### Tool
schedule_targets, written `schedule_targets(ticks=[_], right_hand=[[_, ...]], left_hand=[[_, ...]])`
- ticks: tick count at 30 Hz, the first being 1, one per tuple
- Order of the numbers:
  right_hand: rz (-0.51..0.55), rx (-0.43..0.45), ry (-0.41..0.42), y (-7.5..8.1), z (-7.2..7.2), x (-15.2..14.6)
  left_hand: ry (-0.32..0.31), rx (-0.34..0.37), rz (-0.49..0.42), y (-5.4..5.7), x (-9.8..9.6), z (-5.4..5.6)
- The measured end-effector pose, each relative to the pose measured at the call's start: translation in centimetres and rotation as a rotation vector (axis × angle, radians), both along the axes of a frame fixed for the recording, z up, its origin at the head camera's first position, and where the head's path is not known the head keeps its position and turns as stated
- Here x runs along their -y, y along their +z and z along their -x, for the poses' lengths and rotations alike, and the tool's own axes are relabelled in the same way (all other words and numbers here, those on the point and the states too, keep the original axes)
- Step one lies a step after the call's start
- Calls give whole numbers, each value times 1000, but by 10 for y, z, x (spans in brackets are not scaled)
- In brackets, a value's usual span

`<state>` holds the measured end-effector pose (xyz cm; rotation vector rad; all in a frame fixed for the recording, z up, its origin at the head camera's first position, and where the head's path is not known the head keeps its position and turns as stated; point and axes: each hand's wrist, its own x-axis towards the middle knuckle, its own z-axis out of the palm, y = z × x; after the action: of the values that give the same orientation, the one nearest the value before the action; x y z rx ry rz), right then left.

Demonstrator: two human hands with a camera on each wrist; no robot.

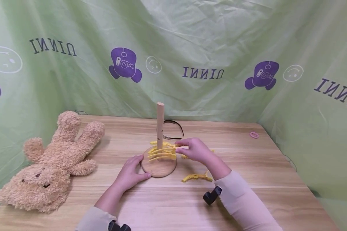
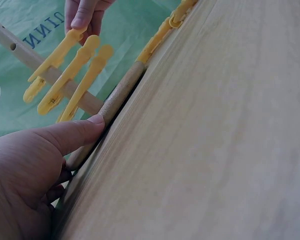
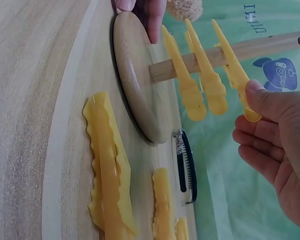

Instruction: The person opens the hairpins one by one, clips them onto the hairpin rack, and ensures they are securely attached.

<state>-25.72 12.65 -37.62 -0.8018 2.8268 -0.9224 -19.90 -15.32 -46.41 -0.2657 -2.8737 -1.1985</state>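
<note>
Three yellow clips sit one above another across a wooden post, their jaws straddling it low down, near its round base. The post stands upright on the worktop, its top part bare. My right hand comes in from the right and pinches the end of the uppermost clip between thumb and fingers; the two clips below it are on the post and out of my grasp. My left hand grips the base's left edge, thumb on the rim in front and fingers along the side.

More loose clips lie to the right of the base, one near me in plain sight, others farther back and partly hidden by my right arm. Behind the post lies a black headband. Well off to the right is a small pink ring. On the left, a shaggy tan teddy bear lies on its back, head toward me. Green cloth with purple prints hangs around the worktop.
</note>
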Motion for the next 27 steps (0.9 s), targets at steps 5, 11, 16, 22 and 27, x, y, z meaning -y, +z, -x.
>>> schedule_targets(ticks=[5,11,16,22,27], right_hand=[[-18,-30,36,-2,2,4],[-44,-54,68,-3,3,9],[-64,-56,79,-1,1,12],[-61,-48,81,-2,0,11],[-29,-43,71,-5,-1,7]], left_hand=[[-1,-3,3,0,0,0],[-2,5,0,2,-1,-1],[-5,4,1,3,-1,-1],[-3,3,1,1,0,-1],[-2,3,2,1,0,0]])
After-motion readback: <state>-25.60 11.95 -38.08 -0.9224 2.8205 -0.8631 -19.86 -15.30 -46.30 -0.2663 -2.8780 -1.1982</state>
